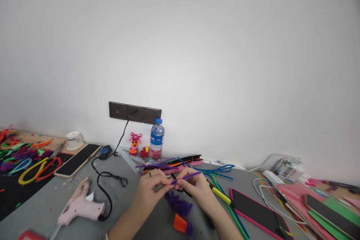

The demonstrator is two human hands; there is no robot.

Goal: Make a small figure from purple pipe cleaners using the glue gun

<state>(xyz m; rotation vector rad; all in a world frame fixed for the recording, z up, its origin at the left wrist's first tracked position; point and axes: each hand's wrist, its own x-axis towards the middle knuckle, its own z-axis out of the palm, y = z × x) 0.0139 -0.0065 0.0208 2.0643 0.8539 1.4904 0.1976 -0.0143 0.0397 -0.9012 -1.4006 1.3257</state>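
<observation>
**Purple pipe cleaner pinched between both hands, low in the middle of the frame**

Where the two forearms rise from the bottom edge and meet just below the centre of the frame, the left hand (150,187) and the right hand (194,186) close together on a purple pipe cleaner (188,176). The left fingers (164,182) are curled in tight, thumb against forefinger, nipping the near end of the stem; a dark ring shows on one of them. The right fingers (180,183) are likewise drawn shut around the stem just beside the left ones, so the two grips almost touch. From that pinch the free length of the pipe cleaner runs up and to the right, tilted, ending above the right knuckles.

Directly below the hands, on the grey table (50,202), lies a coiled purple piece (180,205), and lower still an orange cone (180,224) with a purple fringe. Behind the hands a bundle of coloured pipe cleaners (174,163) lies flat, and a water bottle (156,140) stands upright against the wall below a dark socket strip (135,112). At lower left a pink glue gun (80,206) rests on its side, its black cord looping toward the socket. A phone (77,160) lies left of centre; another phone with a pink rim (257,212) lies at lower right, just beside a yellow-handled tool (221,195)
</observation>
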